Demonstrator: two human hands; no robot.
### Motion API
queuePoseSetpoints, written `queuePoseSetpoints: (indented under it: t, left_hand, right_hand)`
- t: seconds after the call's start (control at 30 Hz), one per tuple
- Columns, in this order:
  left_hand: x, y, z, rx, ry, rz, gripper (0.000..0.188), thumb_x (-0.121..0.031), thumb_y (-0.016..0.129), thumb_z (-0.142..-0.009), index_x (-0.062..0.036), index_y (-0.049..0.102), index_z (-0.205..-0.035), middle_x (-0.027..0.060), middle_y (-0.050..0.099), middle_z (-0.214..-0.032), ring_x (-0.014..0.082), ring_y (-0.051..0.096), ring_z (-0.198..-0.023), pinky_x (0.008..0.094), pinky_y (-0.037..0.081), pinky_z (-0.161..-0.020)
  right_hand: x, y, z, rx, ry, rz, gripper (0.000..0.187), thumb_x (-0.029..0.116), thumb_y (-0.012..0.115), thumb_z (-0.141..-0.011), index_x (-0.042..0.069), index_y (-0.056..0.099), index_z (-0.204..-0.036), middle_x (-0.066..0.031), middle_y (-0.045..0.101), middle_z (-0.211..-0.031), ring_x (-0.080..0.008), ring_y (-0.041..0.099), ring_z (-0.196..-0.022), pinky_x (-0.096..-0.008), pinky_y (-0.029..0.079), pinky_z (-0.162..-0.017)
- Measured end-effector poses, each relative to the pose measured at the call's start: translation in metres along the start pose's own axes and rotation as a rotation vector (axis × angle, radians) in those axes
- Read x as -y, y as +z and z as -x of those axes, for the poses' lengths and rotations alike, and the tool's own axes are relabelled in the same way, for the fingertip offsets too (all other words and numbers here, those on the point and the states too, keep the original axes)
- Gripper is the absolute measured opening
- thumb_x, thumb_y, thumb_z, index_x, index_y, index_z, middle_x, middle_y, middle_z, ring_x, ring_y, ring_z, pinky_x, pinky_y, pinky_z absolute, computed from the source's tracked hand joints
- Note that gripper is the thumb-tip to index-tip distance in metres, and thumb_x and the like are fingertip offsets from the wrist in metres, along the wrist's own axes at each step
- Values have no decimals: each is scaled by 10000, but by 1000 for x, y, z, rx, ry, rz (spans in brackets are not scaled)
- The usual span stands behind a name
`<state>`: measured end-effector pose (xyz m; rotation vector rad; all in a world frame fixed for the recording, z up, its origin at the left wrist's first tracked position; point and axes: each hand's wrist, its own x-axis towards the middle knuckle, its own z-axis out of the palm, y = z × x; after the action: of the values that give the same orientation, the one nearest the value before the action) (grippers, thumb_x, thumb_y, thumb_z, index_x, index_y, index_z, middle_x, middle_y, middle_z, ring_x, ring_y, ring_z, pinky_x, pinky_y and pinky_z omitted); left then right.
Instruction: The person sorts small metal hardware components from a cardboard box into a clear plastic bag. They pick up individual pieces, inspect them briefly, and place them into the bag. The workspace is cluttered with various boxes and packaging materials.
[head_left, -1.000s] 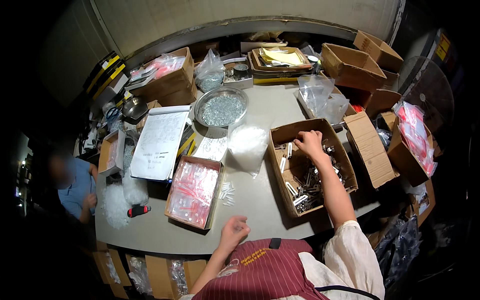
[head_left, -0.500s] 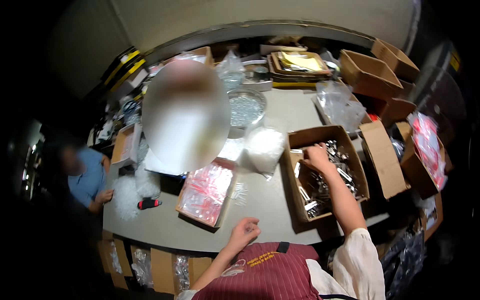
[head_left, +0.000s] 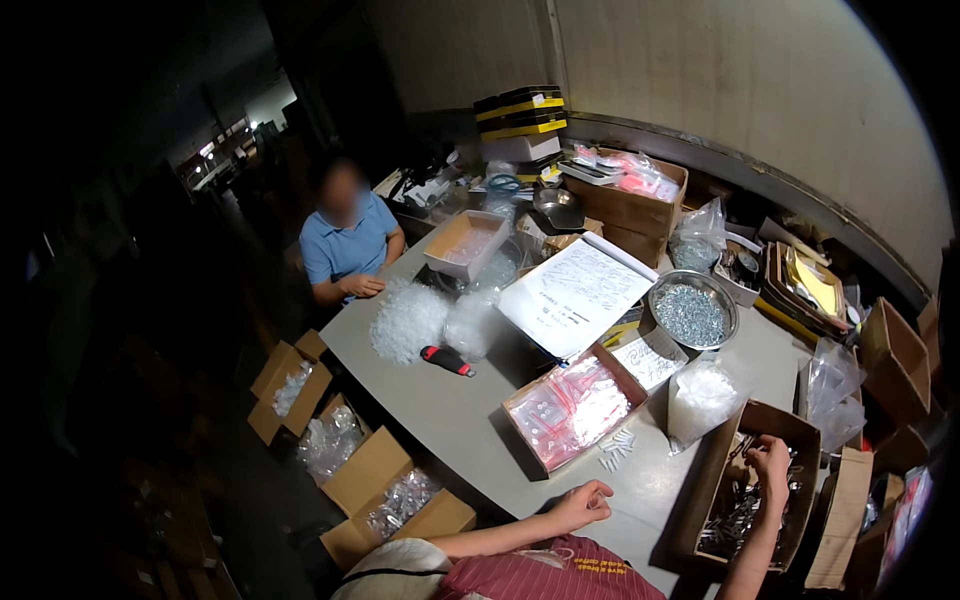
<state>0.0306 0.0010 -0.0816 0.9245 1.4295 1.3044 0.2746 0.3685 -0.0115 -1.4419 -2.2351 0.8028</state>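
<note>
My right hand [head_left: 768,458] is inside a cardboard box [head_left: 702,497] of small shiny metal pieces [head_left: 738,515], over its far part. Its fingers are bent and pinched downward; whatever is between them cannot be made out. My left hand [head_left: 585,505] hovers at the near table edge, fingers curled toward the thumb, and its contents are too small to tell. Beyond it lie small white plastic pieces [head_left: 617,450], beside a box of clear bags with red edges [head_left: 580,405]. A bag of white pieces [head_left: 702,400] stands between that box and the metal pieces.
A metal bowl of small silvery parts [head_left: 693,312] and a written notepad [head_left: 578,292] sit farther back. Leftward are a red and black tool [head_left: 447,361] and a heap of clear plastic pieces [head_left: 410,320]. A person in blue [head_left: 350,240] sits at the far left. Open cartons [head_left: 375,470] stand below the table.
The view has swung left, so the table's things appear farther right and more of the left side shows. My right hand stays in the box; my left hand stays near the table edge.
</note>
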Motion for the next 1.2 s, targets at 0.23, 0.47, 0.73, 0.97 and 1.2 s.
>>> queuePoseSetpoints:
  t: [0.23,0.47,0.73,0.97,1.2]
  left_hand:
    - [-1,1,-5,-20,43,-44,374,-96,718,-877,-1,537,-1190,47,689,-856,116,634,-799,293,504,-738]
    - [0,-1,-6,-12,43,-51,373,-110,712,-870,-11,541,-1186,41,680,-850,121,623,-805,305,500,-768]
    - [5,0,-9,12,71,-123,358,-125,714,-860,-14,557,-1161,45,676,-830,139,637,-778,296,510,-731]
    - [0,1,-6,-13,98,-179,337,-130,704,-862,-18,553,-1140,56,671,-819,159,643,-772,313,514,-722]
    - [-6,-1,-5,-3,133,-278,312,-145,720,-861,-36,547,-1097,82,663,-811,227,653,-760,365,518,-709]
  right_hand:
    - [-6,-9,6,-26,-86,184,184,31,690,-640,-46,659,-804,-211,695,-759,-328,696,-728,-426,528,-675]
    - [2,14,-2,33,-446,423,206,79,724,-652,52,670,-849,-143,677,-833,-363,605,-888,-460,463,-885]
    - [1,36,-6,-67,-524,606,158,155,660,-764,61,709,-881,-133,665,-853,-320,607,-948,-448,427,-898]
    - [-3,41,-6,-23,-414,621,210,174,692,-789,60,682,-965,-147,670,-928,-337,628,-948,-452,450,-902]
    - [-8,23,-8,-187,-423,558,233,104,747,-748,41,643,-947,-161,669,-936,-361,629,-927,-467,466,-857]
